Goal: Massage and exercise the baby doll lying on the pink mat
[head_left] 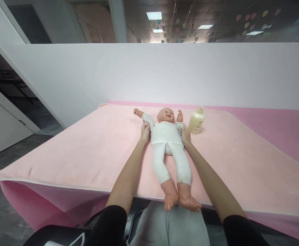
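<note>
A baby doll [166, 133] with a white cloth body lies on its back on the pink blanket [87, 147], its head at the far end. Its bare feet reach over the front edge toward my lap. My left hand [145, 132] is closed around the doll's sleeved upper arm on the left side. On the other side, my right hand [186, 136] grips the doll's other arm near the elbow, fingers partly hidden behind it. Just right of that hand stands a pale yellow pump bottle [196, 121], apart from it.
Under the blanket, a darker pink cloth [274, 131] covers the table and hangs down at the front. A white partition wall [149, 71] rises behind the table, with windows above. At the left, a white door [5, 119] stands beside the grey floor.
</note>
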### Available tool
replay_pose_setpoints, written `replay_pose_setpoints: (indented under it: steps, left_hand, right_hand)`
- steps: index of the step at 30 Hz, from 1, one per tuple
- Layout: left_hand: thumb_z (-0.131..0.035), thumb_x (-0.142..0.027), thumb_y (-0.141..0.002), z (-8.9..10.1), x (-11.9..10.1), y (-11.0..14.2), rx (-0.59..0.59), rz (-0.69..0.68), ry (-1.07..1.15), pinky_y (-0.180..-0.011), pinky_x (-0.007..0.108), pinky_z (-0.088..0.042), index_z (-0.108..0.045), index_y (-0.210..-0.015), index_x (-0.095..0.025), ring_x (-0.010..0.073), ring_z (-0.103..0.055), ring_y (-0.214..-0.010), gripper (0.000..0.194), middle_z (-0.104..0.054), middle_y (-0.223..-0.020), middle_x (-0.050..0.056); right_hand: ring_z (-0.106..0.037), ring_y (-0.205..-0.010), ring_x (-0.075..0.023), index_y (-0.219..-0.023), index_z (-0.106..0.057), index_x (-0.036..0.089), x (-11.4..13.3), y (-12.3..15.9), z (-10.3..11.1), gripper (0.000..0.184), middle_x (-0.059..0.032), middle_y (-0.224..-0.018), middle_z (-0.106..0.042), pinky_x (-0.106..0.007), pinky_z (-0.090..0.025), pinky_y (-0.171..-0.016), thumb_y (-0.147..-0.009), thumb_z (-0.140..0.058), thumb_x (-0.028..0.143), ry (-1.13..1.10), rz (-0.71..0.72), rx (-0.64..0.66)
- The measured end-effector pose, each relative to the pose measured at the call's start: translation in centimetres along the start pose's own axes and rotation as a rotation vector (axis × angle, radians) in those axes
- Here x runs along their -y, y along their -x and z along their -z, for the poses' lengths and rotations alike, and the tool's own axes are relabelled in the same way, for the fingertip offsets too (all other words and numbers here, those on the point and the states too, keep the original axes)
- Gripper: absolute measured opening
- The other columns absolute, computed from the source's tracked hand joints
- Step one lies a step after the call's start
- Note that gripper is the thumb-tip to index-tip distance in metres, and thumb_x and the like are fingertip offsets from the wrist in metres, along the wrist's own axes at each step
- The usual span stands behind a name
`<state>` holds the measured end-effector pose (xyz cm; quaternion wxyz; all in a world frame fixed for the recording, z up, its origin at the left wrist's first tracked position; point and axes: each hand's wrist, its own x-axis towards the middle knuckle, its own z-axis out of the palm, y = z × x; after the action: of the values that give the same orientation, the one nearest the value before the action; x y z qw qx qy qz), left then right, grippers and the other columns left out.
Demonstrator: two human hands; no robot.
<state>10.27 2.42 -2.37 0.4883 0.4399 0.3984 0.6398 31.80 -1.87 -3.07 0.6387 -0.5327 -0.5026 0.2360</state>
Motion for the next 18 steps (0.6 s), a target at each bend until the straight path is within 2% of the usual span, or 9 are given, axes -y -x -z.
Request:
replay_pose_setpoints:
  steps: [3,6,11,15,18]
  left_hand:
    - [-0.059,-0.036,-0.085,-0.6,0.6,-0.3,0.073,-0.159,-0.13,-0.099,0.031,-0.045,-0.048,-0.138,-0.024,0.0199,-0.056,-0.12,0.055,-0.056,-0.135,0.008]
    - [-0.056,-0.034,-0.085,-1.0,0.7,-0.4,0.046,-0.229,-0.361,-0.101,0.035,-0.043,-0.058,-0.129,-0.021,0.0246,-0.056,-0.119,0.046,-0.061,-0.13,0.008]
    - [-0.051,-0.033,-0.084,-1.4,0.2,-1.0,-0.023,-0.128,-0.682,-0.081,0.034,-0.046,-0.071,-0.107,-0.016,0.0265,-0.065,-0.09,0.035,-0.072,-0.096,0.011]
    - [-0.054,-0.035,-0.082,-1.6,0.0,-1.8,-0.053,-0.017,-0.815,-0.076,0.032,-0.042,-0.072,-0.096,-0.012,0.0272,-0.063,-0.089,0.032,-0.07,-0.093,0.014]
    - [-0.055,-0.036,-0.082,-0.9,0.2,-2.0,-0.03,-0.018,-0.767,-0.076,0.032,-0.041,-0.071,-0.098,-0.012,0.0262,-0.062,-0.089,0.033,-0.07,-0.094,0.014]
  right_hand:
    - [-0.055,-0.09,-0.0192,-0.098,-0.058,0.018,-0.9,-0.5,0.2,0.034,-0.0061,-0.097,-0.063,-0.036,-0.044,-0.09,-0.081,-0.04,0.04,0.148,-0.029,-0.058]
    - [-0.054,-0.081,-0.0207,-0.087,-0.055,0.018,-1.7,-1.1,0.4,0.033,-0.0063,-0.083,-0.06,-0.039,-0.044,-0.087,-0.082,-0.043,0.048,0.286,-0.066,-0.075]
    - [-0.058,-0.08,-0.0231,-0.084,-0.061,0.015,-1.9,-2.9,0.3,0.036,-0.0092,-0.078,-0.062,-0.035,-0.045,-0.083,-0.083,-0.046,0.048,0.425,-0.141,0.035]
    - [-0.062,-0.087,-0.0254,-0.095,-0.066,0.009,-1.5,-4.1,0.5,0.038,-0.0153,-0.091,-0.067,-0.033,-0.045,-0.079,-0.084,-0.046,0.04,0.517,-0.251,0.132]
    - [-0.063,-0.086,-0.0248,-0.101,-0.066,0.01,-1.4,-4.0,1.3,0.042,-0.0148,-0.095,-0.068,-0.032,-0.046,-0.078,-0.083,-0.047,0.043,0.451,-0.278,0.164]
